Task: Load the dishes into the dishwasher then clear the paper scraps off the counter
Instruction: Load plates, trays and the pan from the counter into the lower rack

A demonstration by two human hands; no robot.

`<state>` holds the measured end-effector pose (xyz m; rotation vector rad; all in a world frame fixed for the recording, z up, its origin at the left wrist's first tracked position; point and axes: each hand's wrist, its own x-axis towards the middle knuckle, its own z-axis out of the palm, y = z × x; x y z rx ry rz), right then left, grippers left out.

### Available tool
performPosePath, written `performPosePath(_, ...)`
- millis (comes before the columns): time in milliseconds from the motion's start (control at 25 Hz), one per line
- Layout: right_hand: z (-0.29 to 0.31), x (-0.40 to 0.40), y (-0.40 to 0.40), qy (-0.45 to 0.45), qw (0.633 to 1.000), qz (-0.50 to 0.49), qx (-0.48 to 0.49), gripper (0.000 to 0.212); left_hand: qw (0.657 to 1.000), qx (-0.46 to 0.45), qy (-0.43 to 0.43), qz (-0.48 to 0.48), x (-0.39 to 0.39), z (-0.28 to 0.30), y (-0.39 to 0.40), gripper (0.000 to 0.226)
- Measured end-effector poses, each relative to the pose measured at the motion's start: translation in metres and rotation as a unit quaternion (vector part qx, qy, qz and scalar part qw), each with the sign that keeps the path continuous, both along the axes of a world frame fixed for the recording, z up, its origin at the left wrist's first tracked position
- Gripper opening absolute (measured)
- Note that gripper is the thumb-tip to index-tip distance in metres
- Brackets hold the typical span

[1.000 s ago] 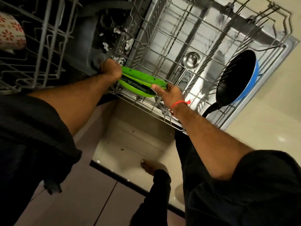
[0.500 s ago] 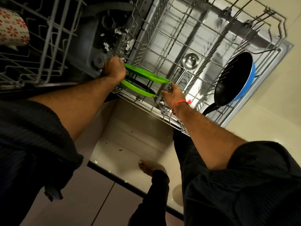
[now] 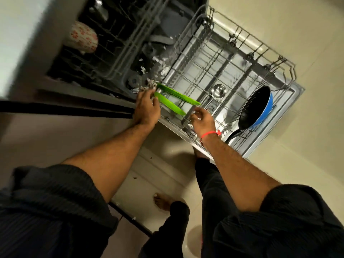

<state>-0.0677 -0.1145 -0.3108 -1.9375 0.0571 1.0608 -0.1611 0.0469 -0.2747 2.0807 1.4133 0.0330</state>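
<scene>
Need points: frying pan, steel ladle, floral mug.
frying pan (image 3: pixel 254 107), head view, on its black inner surface.
steel ladle (image 3: pixel 219 90), head view, on the bowl.
floral mug (image 3: pixel 83 37), head view, on its patterned side.

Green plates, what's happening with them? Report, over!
Left hand open, fingers touching the two flat green plastic plates. Right hand loose by their far edge. Plates on edge in pulled-out wire lower rack. Nothing blocking.

Two green plates (image 3: pixel 172 101) stand on edge at the lower rack's (image 3: pixel 242 58) near-left corner, left hand (image 3: pixel 147 108) touching them.
</scene>
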Motion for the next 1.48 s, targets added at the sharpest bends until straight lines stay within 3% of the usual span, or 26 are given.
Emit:
performPosePath(160,0.071,-0.050,0.001,-0.027,0.996,0.057,0.069,0.016,0.997,0.003,-0.060,0.037,-0.069,0.071,-0.029,0.026)
performPosePath(400,0.212,-0.141,0.008,-0.086,0.965,0.169,0.180,0.021,0.986,0.059,-0.143,0.061,-0.188,0.179,-0.059,0.025)
performPosePath(560,0.299,-0.216,0.033,-0.142,0.926,0.243,0.250,0.019,0.960,0.135,-0.222,0.107,-0.280,0.254,-0.067,0.025)
performPosePath(800,0.390,-0.329,0.099,-0.149,0.878,0.321,0.321,0.019,0.911,0.164,-0.302,0.228,-0.405,0.325,-0.043,0.019)
performPosePath(1120,0.448,-0.422,0.189,-0.121,0.824,0.459,0.311,0.020,0.858,0.224,-0.298,0.354,-0.515,0.390,0.018,0.024)
performPosePath(1240,0.448,-0.434,0.237,-0.085,0.828,0.451,0.322,0.021,0.860,0.234,-0.276,0.360,-0.528,0.394,0.051,0.028)
performPosePath(1480,0.431,-0.440,0.351,-0.012,0.859,0.423,0.287,0.028,0.848,0.170,-0.251,0.436,-0.533,0.384,0.142,0.036)
